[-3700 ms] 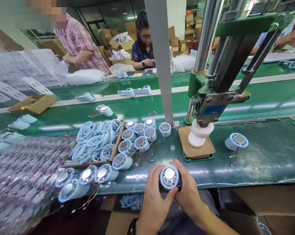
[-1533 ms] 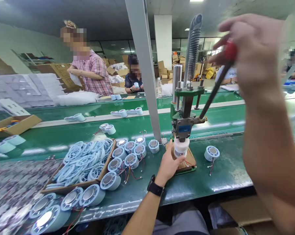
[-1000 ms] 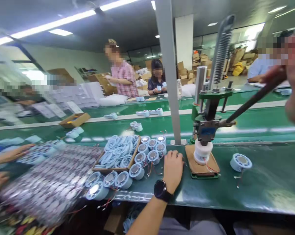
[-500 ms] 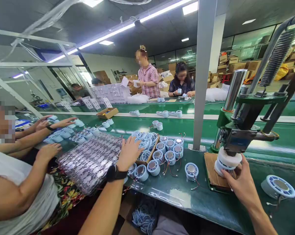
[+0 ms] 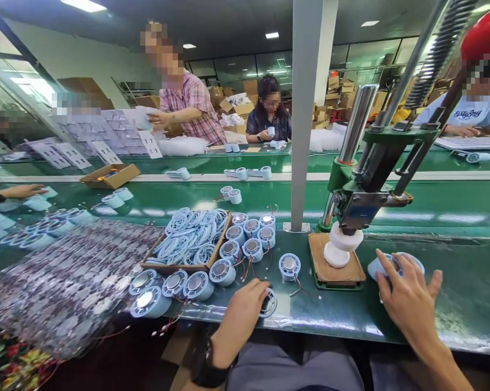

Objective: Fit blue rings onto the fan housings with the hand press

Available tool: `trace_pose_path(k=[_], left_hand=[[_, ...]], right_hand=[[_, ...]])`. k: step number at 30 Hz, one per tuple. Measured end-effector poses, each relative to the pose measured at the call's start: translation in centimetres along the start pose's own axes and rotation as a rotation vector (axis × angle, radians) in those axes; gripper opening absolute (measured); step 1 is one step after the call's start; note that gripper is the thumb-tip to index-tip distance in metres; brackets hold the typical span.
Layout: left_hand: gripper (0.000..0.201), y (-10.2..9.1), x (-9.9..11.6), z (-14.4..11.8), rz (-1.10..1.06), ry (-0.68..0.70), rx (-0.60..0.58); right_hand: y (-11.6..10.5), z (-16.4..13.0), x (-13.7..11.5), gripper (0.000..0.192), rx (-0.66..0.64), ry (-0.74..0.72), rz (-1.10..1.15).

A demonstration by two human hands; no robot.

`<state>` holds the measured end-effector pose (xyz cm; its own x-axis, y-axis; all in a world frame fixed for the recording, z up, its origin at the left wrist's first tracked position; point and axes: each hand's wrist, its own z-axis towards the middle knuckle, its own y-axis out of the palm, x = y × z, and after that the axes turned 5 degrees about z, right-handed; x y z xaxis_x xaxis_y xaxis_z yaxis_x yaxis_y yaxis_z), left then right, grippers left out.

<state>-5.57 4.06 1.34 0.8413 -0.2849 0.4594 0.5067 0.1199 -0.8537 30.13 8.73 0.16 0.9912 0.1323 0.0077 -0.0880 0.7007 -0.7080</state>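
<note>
My left hand (image 5: 247, 305) is closed at the bench's front edge, its fingers on a light-blue ring (image 5: 272, 305) that shows in part beyond them. To the right of the press, my right hand (image 5: 409, 296) spreads its fingers over two light-blue round housings (image 5: 375, 267), which it partly hides. Between my hands stands a green hand press (image 5: 348, 209) with a white round head above a white disc (image 5: 336, 256) on a cardboard-covered base. A single housing (image 5: 289, 265) with a metal centre and trailing wires sits left of the press.
A cardboard tray (image 5: 188, 266) holds a heap of light-blue rings, with several wired housings around it. Bagged parts (image 5: 65, 282) cover the left of the bench. A grey post (image 5: 304, 119) rises behind. Co-workers sit and stand across the line; another person's hand (image 5: 23, 191) reaches in at left.
My right hand has left the press and moved right to the housings; the press now holds no housing. My left hand has come from the ring tray to the front edge. The view has turned right.
</note>
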Motion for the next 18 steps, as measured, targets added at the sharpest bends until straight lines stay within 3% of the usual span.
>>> trace_pose_path(k=[4, 6, 8, 10, 12, 14, 16, 18], left_hand=[[0.042, 2.2, -0.8, -0.6, -0.012, -0.027, 0.034], [0.039, 2.4, -0.9, -1.8, -0.014, -0.011, 0.049], [0.039, 2.9, -0.6, -3.1, 0.018, -0.035, 0.130], [0.042, 3.8, 0.0, -4.1, 0.097, -0.120, 0.272], [0.049, 4.9, 0.5, -4.5, 0.188, -0.208, 0.380], [0.051, 5.7, 0.7, -4.5, 0.237, -0.230, 0.409], [0.044, 5.8, 0.6, -4.3, 0.233, -0.223, 0.404], [0.041, 5.3, 0.6, -4.5, 0.184, -0.231, 0.414]], right_hand=[[-0.3, 0.2, 2.4, 0.041, -0.047, 0.024, -0.014], [-1.3, 0.3, 1.8, 0.042, -0.032, 0.033, 0.058], [-2.3, 0.5, -0.9, 0.043, -0.010, 0.011, 0.249], [-2.5, 0.8, -5.5, 0.045, -0.034, -0.036, 0.499], [-1.4, 1.4, -10.6, 0.050, -0.140, -0.055, 0.705], [0.5, 2.1, -14.5, 0.059, -0.299, -0.024, 0.839], [2.1, 2.4, -16.4, 0.066, -0.400, 0.008, 0.917], [2.7, 1.7, -16.7, 0.068, -0.419, 0.006, 0.950]])
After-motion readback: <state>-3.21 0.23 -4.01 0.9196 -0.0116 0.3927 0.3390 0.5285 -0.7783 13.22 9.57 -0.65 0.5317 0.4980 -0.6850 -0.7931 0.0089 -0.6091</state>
